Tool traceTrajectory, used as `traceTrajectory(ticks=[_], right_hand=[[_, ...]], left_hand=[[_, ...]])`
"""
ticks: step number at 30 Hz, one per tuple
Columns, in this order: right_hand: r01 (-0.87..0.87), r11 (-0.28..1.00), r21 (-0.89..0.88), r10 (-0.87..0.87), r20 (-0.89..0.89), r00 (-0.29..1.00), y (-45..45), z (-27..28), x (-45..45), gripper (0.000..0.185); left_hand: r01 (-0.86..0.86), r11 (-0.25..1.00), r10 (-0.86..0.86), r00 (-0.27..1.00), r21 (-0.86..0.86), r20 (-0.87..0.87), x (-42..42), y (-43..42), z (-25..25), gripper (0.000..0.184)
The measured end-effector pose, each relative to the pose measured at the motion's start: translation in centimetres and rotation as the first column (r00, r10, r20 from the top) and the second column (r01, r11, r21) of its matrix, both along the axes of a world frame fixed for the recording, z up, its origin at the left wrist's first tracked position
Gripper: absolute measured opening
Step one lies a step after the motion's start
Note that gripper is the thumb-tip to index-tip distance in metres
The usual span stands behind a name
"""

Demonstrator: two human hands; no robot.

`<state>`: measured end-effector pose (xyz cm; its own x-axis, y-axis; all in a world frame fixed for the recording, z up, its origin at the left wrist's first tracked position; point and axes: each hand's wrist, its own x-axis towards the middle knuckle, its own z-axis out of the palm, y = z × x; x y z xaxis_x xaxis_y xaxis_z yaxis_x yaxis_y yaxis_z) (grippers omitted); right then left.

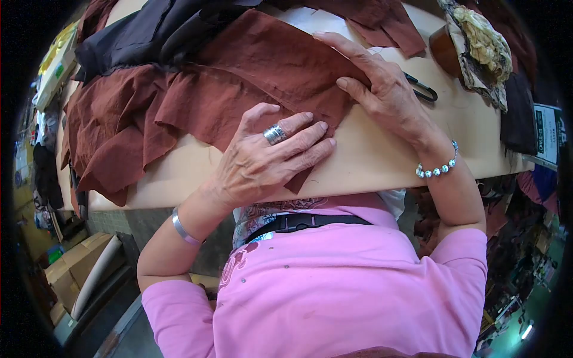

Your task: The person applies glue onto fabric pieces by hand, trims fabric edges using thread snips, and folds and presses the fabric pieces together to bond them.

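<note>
A reddish-brown piece of cloth (256, 59) lies on the pale tabletop, with a seam or fold line running across it. My left hand (277, 152), wearing a wide silver ring, rests flat on its near edge with fingers spread. At the cloth's right corner is my right hand (382, 89), its index finger stretched along the edge and its thumb apart, touching the cloth; its other fingers are partly hidden. Beside the right hand lies a black loop-shaped handle (422, 89), the rest of it covered by the hand.
Dark black cloth (149, 36) and more crumpled brown cloth (113, 125) are heaped at the left. A brown container (447, 51) with crumpled, yellowish stuff (483, 36) stands at the back right. Another brown piece (388, 24) lies at the back. The table's front edge (358, 190) runs close to my body.
</note>
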<state>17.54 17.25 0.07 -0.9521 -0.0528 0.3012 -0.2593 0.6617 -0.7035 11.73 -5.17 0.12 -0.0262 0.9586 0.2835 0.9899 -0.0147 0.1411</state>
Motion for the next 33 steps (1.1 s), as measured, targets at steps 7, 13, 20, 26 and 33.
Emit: traceTrajectory(ticks=[7, 13, 20, 26, 33], right_hand=[[0.079, 0.996, 0.043, -0.087, 0.251, 0.964, -0.2, 2.7, -1.0, 0.063], [0.067, 0.998, 0.016, -0.067, 0.030, 0.997, -0.6, -0.1, -1.9, 0.059], [0.092, 0.991, 0.102, -0.088, -0.037, 0.995, -0.5, -0.3, -1.7, 0.055], [-0.006, 0.997, 0.072, 0.016, -0.149, 0.989, 0.4, -0.9, -2.6, 0.058], [0.104, 0.987, 0.124, -0.128, 0.207, 0.970, -0.9, 2.1, -4.3, 0.063]], left_hand=[[-0.250, 0.962, 0.249, 0.968, 0.111, 0.021, 0.1, 0.3, -0.6, 0.047], [-0.269, 0.957, 0.257, 0.960, 0.105, 0.115, 0.4, 0.4, -0.4, 0.045], [-0.185, 0.981, 0.186, 0.983, 0.054, -0.008, 0.1, 0.2, -0.2, 0.049], [-0.198, 0.979, 0.194, 0.978, 0.044, 0.073, 0.3, 0.3, 0.0, 0.048], [-0.366, 0.916, 0.351, 0.930, 0.163, 0.113, 0.2, 0.4, -1.1, 0.039]])
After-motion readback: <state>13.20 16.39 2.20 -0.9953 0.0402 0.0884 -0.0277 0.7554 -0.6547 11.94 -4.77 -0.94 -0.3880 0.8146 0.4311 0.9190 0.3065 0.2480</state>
